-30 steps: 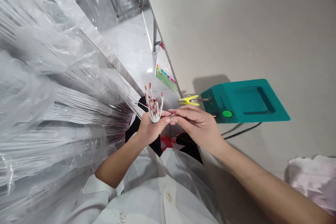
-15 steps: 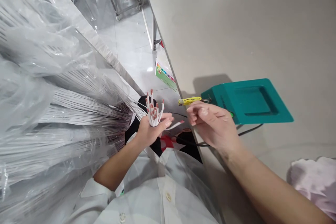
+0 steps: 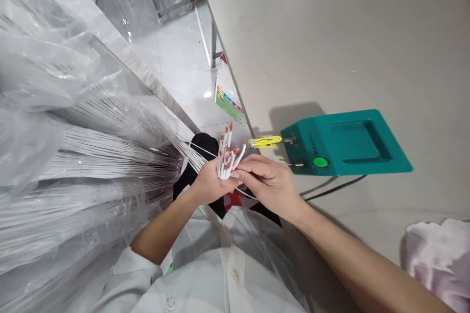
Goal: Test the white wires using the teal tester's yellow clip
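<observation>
A bundle of white wires (image 3: 225,164) with reddish-brown tips stands up out of my left hand (image 3: 210,183), which is closed around it. My right hand (image 3: 271,183) meets it at the bundle's right side, thumb and fingers pinched together. One white wire (image 3: 247,195) loops from below the bundle towards my right hand; its tip is hidden by the fingers. Just beyond my right hand is a teal tester box (image 3: 398,164) on the table. A yellow clip (image 3: 265,142) and a thin metal probe (image 3: 295,164) stick out of its near side, beside a bright green button (image 3: 320,162).
Many white wires (image 3: 106,154) under clear plastic sheeting (image 3: 66,73) fill the left side. The grey table (image 3: 330,34) spans the right, with a pale cloth (image 3: 440,259) at its lower edge. A printed box (image 3: 229,95) and a wheeled metal rack (image 3: 176,7) stand on the floor.
My right hand has moved left and down, from beside the yellow clip to the wire bundle. The loose wire's tip is now hidden at my fingers. The green button has come into full view.
</observation>
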The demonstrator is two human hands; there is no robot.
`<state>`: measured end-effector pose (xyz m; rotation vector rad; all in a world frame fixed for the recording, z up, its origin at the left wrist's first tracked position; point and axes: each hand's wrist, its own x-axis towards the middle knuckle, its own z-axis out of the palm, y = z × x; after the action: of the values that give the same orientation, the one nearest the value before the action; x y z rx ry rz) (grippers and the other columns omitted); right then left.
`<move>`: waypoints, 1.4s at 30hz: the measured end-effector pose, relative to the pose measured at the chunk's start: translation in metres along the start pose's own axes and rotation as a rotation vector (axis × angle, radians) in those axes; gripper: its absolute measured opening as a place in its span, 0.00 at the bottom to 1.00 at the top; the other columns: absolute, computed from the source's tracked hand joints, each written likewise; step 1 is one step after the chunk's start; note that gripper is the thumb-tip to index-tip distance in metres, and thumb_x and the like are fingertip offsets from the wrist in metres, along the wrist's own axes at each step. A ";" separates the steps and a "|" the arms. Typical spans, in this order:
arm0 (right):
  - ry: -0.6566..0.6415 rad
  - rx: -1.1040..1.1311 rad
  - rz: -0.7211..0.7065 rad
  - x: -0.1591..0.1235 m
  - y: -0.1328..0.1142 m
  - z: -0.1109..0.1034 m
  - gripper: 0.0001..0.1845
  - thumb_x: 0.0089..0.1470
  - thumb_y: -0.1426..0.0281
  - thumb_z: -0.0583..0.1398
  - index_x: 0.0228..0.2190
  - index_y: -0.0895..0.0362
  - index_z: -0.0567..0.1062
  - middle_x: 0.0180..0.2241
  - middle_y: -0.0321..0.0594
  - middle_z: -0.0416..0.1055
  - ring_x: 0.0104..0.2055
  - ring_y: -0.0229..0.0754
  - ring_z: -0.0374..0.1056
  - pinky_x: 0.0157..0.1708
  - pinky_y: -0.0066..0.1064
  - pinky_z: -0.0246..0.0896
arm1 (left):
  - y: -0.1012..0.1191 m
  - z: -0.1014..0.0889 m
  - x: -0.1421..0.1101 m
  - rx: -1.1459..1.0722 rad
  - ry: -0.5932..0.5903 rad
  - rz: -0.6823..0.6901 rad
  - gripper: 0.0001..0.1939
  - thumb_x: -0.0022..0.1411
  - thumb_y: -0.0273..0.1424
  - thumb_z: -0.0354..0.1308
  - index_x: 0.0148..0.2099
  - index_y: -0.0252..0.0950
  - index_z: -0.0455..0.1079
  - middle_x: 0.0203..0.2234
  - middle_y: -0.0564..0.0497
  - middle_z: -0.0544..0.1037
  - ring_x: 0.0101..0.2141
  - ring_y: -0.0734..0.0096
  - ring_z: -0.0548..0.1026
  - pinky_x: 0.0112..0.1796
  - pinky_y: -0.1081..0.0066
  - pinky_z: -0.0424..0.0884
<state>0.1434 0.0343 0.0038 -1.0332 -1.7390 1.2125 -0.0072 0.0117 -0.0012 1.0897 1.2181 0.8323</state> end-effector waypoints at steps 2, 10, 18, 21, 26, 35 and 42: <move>0.042 -0.016 -0.015 0.000 0.002 0.000 0.06 0.52 0.69 0.60 0.26 0.54 0.78 0.26 0.39 0.72 0.28 0.38 0.69 0.27 0.31 0.65 | 0.000 -0.004 0.000 -0.030 -0.043 -0.022 0.27 0.50 0.31 0.63 0.54 0.32 0.68 0.26 0.51 0.76 0.26 0.72 0.73 0.30 0.72 0.70; 0.070 0.090 0.005 -0.001 0.002 -0.002 0.07 0.54 0.69 0.58 0.29 0.54 0.77 0.27 0.38 0.71 0.29 0.38 0.68 0.30 0.32 0.67 | -0.006 -0.008 0.001 -0.203 0.092 -0.011 0.21 0.53 0.40 0.61 0.45 0.31 0.74 0.26 0.47 0.78 0.24 0.71 0.75 0.28 0.71 0.71; 0.090 0.025 -0.032 0.000 0.007 -0.004 0.07 0.54 0.69 0.58 0.30 0.53 0.77 0.28 0.39 0.73 0.31 0.40 0.69 0.32 0.33 0.67 | 0.000 0.004 -0.003 -0.041 0.246 0.046 0.12 0.54 0.34 0.60 0.40 0.36 0.77 0.32 0.48 0.80 0.26 0.72 0.73 0.30 0.71 0.70; 0.080 0.040 -0.009 0.000 0.006 -0.003 0.08 0.55 0.68 0.58 0.31 0.53 0.78 0.28 0.39 0.73 0.30 0.39 0.69 0.30 0.33 0.67 | 0.006 0.009 -0.004 -0.024 0.194 0.072 0.09 0.54 0.31 0.60 0.38 0.36 0.77 0.32 0.49 0.80 0.35 0.67 0.76 0.38 0.69 0.70; 0.181 0.018 0.025 -0.002 0.006 -0.003 0.07 0.54 0.69 0.58 0.31 0.52 0.77 0.29 0.38 0.74 0.31 0.38 0.69 0.32 0.33 0.67 | 0.008 0.011 -0.003 -0.036 0.301 0.042 0.06 0.52 0.29 0.61 0.33 0.32 0.74 0.23 0.50 0.78 0.28 0.69 0.76 0.35 0.69 0.71; 0.207 -0.068 -0.006 -0.001 0.004 -0.001 0.04 0.51 0.70 0.61 0.25 0.54 0.73 0.24 0.37 0.70 0.27 0.37 0.65 0.27 0.31 0.62 | 0.002 0.011 -0.007 0.048 0.259 0.058 0.08 0.54 0.34 0.59 0.31 0.33 0.75 0.23 0.50 0.77 0.27 0.70 0.74 0.31 0.71 0.69; 0.159 -0.092 -0.059 0.000 0.003 0.000 0.08 0.55 0.72 0.57 0.25 0.55 0.72 0.25 0.37 0.69 0.29 0.37 0.65 0.30 0.31 0.61 | -0.006 0.007 -0.004 -0.087 0.223 0.014 0.16 0.54 0.42 0.59 0.28 0.33 0.74 0.19 0.52 0.73 0.17 0.81 0.61 0.19 0.75 0.56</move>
<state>0.1442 0.0347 0.0009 -1.0940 -1.7016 0.9945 -0.0014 0.0049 -0.0054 0.9539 1.3469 1.0291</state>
